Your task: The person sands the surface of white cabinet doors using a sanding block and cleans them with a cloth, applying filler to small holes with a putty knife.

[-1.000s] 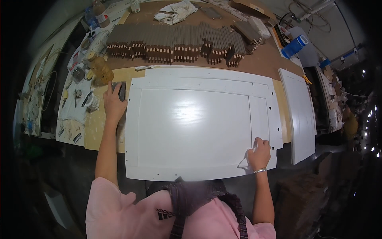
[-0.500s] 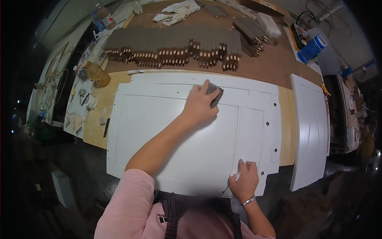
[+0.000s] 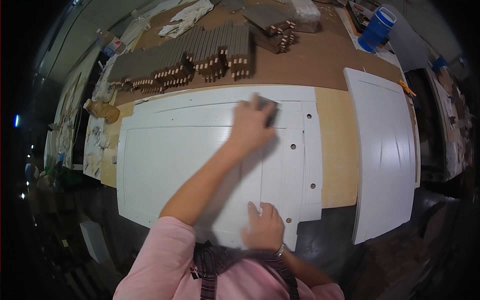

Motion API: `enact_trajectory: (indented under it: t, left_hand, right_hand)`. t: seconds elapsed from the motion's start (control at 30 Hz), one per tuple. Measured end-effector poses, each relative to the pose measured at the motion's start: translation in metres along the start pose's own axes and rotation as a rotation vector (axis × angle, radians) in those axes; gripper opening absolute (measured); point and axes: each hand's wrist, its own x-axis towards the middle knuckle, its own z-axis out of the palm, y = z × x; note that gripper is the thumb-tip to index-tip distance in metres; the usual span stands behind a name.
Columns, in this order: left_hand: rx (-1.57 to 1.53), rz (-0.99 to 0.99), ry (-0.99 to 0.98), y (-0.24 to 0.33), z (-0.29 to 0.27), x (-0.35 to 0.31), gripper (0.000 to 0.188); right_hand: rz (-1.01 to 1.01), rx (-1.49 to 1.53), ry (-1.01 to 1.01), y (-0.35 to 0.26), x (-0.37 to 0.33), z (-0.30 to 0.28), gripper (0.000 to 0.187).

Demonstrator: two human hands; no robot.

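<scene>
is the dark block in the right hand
No, the left hand holds the dark block over the white panel, while the right hand is nearer the body.

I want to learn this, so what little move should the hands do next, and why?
Perhaps the left hand should slide the dark block slightly right: it is in that hand, over the far side of the white panel, more panel stretches toward the round holes, and the right hand is at the near side, out of the way.
</scene>
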Motion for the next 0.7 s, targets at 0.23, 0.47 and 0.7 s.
enact_trajectory:
  t: [0.23, 0.47, 0.7]
  left_hand:
    - [-0.016, 0.064, 0.017, 0.055, 0.035, 0.005, 0.062]
    - [-0.054, -0.267, -0.099, -0.028, 0.003, 0.012, 0.062]
    - [0.032, -0.138, 0.037, -0.041, -0.004, -0.012, 0.062]
  right_hand:
    - [-0.021, 0.090, -0.001, -0.003, 0.002, -0.003, 0.047]
    - [-0.013, 0.094, 0.030, 0.000, 0.002, -0.009, 0.048]
    - [-0.044, 0.098, -0.020, 0.009, -0.001, -0.002, 0.056]
